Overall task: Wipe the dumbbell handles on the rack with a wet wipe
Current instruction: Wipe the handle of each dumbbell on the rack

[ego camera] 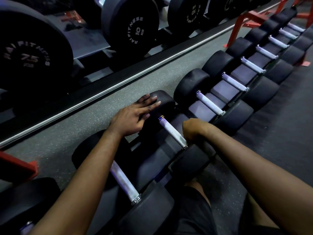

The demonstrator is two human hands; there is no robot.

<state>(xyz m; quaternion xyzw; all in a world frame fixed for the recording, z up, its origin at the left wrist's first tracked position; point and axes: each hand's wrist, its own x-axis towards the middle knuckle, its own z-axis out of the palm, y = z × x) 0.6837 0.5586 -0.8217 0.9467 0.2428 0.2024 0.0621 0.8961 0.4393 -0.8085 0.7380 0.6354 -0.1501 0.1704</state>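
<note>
My left hand (133, 117) lies flat on the dumbbell head (163, 102); my right hand (194, 130) grips its handle (171, 131), probably mid-wipe; next, stroke along it.

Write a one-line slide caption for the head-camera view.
Left hand rests flat on a dumbbell head while the right hand grips the near end of its knurled handle.

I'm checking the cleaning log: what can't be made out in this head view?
Head view:
1. Wet wipe: none shows; the right hand, curled at the near end of the knurled steel dumbbell handle, hides its fingers and anything under them.
2. Number on the large black round weight at left: blurred, 75 or 7.5 unclear.
3. Steel handle at bottom left: cut off by the frame edge and the left forearm.
</note>
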